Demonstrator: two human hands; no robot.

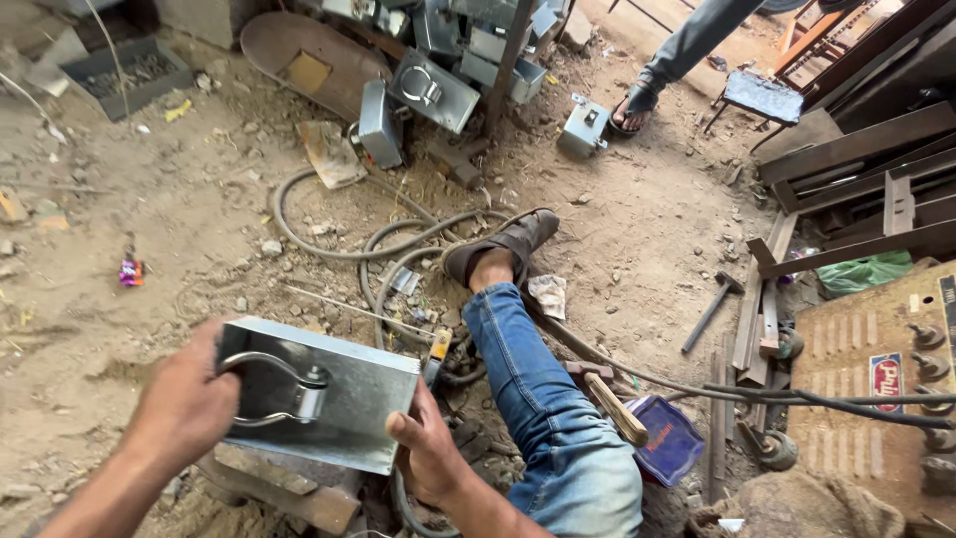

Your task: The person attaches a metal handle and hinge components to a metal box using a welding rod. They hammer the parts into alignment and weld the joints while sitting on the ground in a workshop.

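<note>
A person seated on bare, sandy ground looks down at both hands, which hold a grey galvanised sheet-metal box low in the view, near the bottom edge. The box is tilted, its broad face turned up, with a curved steel handle fixed across that face. The left hand wraps over the box's left end, its fingers closed around the left part of the handle; the fingertips themselves are hidden behind the metal. The right hand clasps the box's lower right corner, thumb pressed on the face, the other fingers out of sight underneath. Both forearms are cut off by the bottom edge.

Beneath the box lies a rusty flat piece of metal, mostly covered. The person's right leg in blue jeans stretches forward, ending in a worn brown shoe. Grey rubber hoses loop over the ground around the shoe. Just beside the knee lie a wooden-handled tool, its head hidden, and a blue shallow tray. Near the top edge stands a pile of similar grey metal boxes, partly cropped. At the top right, another person's sandalled foot and trouser leg show. A dusty welding machine is cut off at the right edge.
</note>
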